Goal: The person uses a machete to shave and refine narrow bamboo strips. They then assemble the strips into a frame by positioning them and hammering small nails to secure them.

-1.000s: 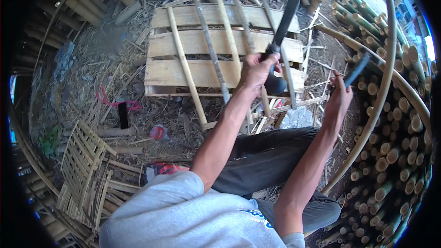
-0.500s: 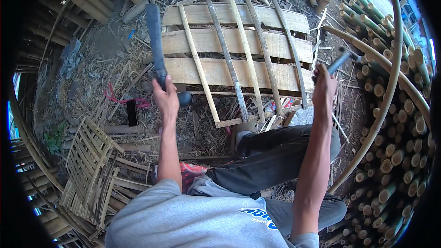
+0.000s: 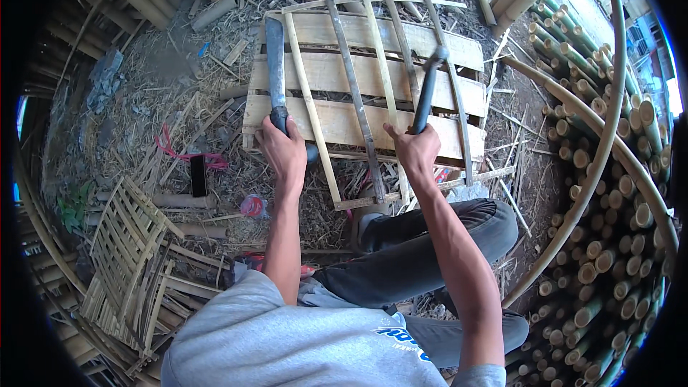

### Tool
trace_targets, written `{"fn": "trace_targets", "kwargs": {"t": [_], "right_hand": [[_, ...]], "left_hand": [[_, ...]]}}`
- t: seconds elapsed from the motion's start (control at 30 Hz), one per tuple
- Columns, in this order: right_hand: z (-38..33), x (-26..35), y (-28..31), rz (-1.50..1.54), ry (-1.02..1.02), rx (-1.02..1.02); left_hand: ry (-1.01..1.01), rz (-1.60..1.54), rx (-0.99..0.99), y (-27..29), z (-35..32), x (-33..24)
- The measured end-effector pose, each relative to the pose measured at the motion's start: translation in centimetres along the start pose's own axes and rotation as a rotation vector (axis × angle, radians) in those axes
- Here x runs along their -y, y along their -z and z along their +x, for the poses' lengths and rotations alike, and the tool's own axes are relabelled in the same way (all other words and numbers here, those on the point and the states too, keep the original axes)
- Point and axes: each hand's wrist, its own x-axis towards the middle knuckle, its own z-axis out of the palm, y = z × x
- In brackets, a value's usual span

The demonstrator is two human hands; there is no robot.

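A bamboo strip frame (image 3: 358, 100) with several thin crossing slats lies over a low bench of pale wooden planks (image 3: 315, 68). My left hand (image 3: 284, 149) is closed round the dark handle of a machete (image 3: 276, 64), whose long blade points away from me over the planks' left end. In my right hand (image 3: 416, 149) is a hammer (image 3: 427, 93), gripped by its dark handle. The hammer's head is above the slats at the right part of the frame, and I cannot tell whether it touches them.
Stacked bamboo poles (image 3: 609, 244) fill the right side, with a bent pole (image 3: 598, 172) arching in front. To the left lie a woven bamboo panel (image 3: 125, 244), a black phone (image 3: 198, 175), pink twine (image 3: 168, 147) and a plastic cup (image 3: 253, 206). Bamboo scraps litter the ground.
My right hand has brought the hammer leftward from beyond the bench's right end to above the slats. My left hand has shifted right, bringing the machete over the planks.
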Motion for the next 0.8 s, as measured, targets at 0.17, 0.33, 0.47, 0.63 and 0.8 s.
{"fn": "trace_targets", "kwargs": {"t": [0.17,0.33,0.47,0.63,0.8], "right_hand": [[1.1,-0.6,-1.2,0.067,0.045,0.041],[2.2,-2.3,0.5,0.229,-0.066,0.163],[-0.8,0.0,4.7,0.384,-0.110,0.241],[1.5,-3.3,8.1,0.459,-0.125,0.243],[3.1,-3.3,9.0,0.755,-0.040,0.132]], "left_hand": [[-0.043,0.112,-0.055,0.1,0.5,1.1],[0.028,0.041,0.086,1.1,0.8,0.7],[-0.222,0.122,-0.118,3.1,-0.9,-1.0],[-0.305,0.043,0.264,-1.9,-4.0,-7.5],[-0.374,0.055,0.149,-7.1,-3.9,-9.9]]}}
